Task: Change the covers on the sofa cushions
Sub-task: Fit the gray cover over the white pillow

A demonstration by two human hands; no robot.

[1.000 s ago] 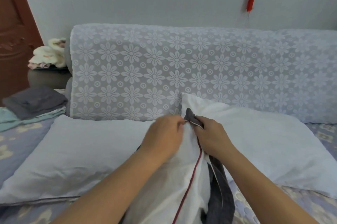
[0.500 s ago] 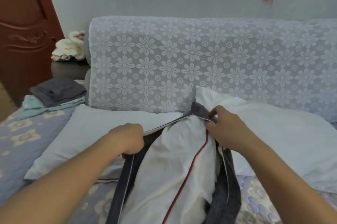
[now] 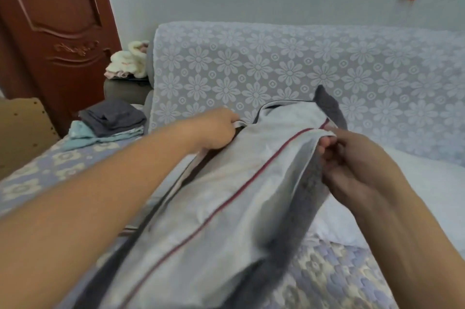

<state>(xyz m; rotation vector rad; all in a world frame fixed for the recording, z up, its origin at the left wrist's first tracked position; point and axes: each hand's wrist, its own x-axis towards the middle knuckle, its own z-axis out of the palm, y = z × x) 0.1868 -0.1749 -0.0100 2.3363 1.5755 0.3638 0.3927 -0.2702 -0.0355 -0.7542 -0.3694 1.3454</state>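
A white cushion with a thin red piping line [image 3: 208, 205] lies lengthwise in front of me, partly inside a dark grey cover [image 3: 297, 218]. The cover's mouth is spread open around the cushion's far end. My left hand [image 3: 214, 130] grips the left edge of the cover's opening. On the other side, my right hand [image 3: 352, 157] pinches the right edge, close to the cushion's far corner. A grey corner of the cover [image 3: 327, 102] sticks up behind the cushion.
The sofa backrest [image 3: 276, 64] wears a white floral lace throw. A bare white pillow [image 3: 427, 183] lies at the right. Folded grey and teal cloths [image 3: 110, 120] sit on the seat at the left. A brown door [image 3: 55, 19] and a cardboard piece [image 3: 22, 130] stand further left.
My hands have pulled apart, spreading the grey cover's opening wider. The left hand moved left and up along the edge. My view has swung to the left and closer.
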